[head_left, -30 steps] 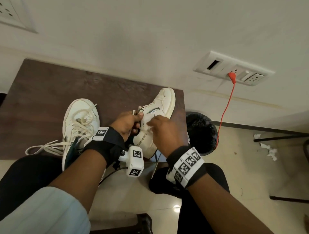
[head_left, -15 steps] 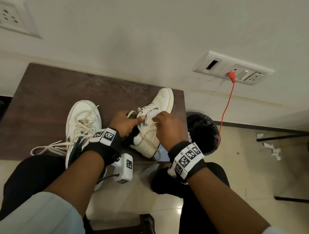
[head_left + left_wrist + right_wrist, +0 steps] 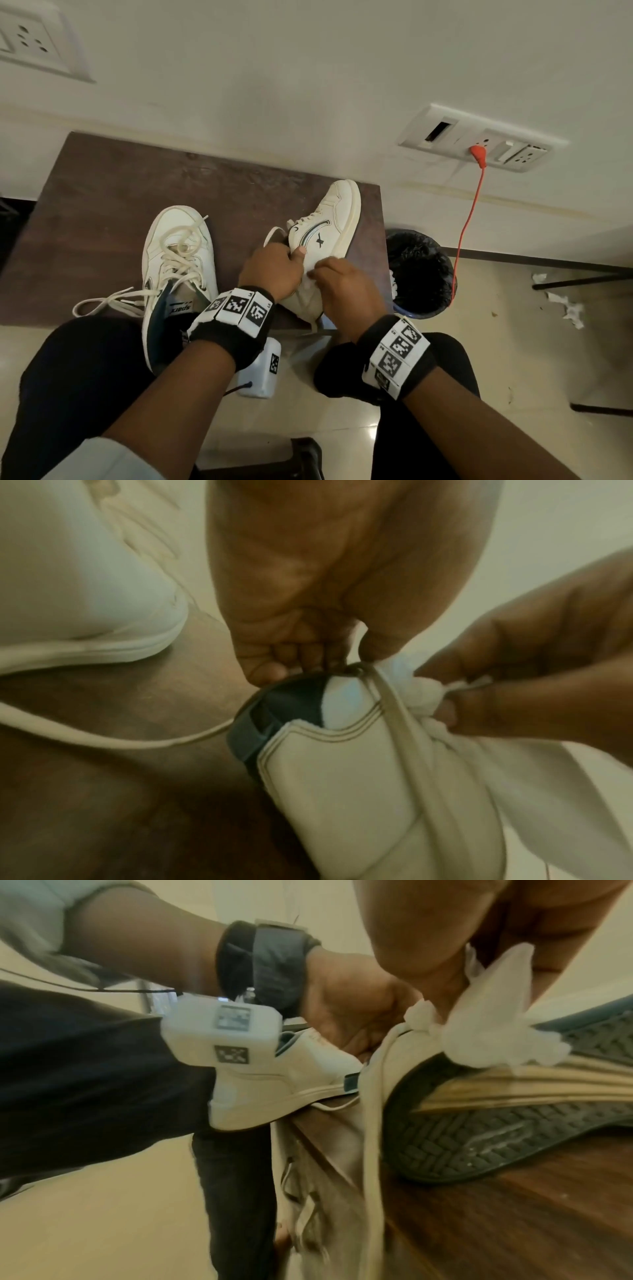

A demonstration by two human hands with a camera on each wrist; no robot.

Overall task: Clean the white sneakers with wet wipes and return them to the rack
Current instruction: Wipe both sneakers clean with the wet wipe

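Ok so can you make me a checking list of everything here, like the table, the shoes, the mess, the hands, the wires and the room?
Surface: dark wooden table against the wall.
Job's things: held sneaker tilted on its side on the table; second sneaker upright at the table's front edge, laces loose; wet wipe bunched against the held sneaker.
Clutter: crumpled white scraps on the floor.
Grippers: left hand grips the held sneaker's collar; right hand pinches the wet wipe.
Cables: orange cable plugged into the wall socket.
Surroundings: black-lined bin beside the table; tiled floor.
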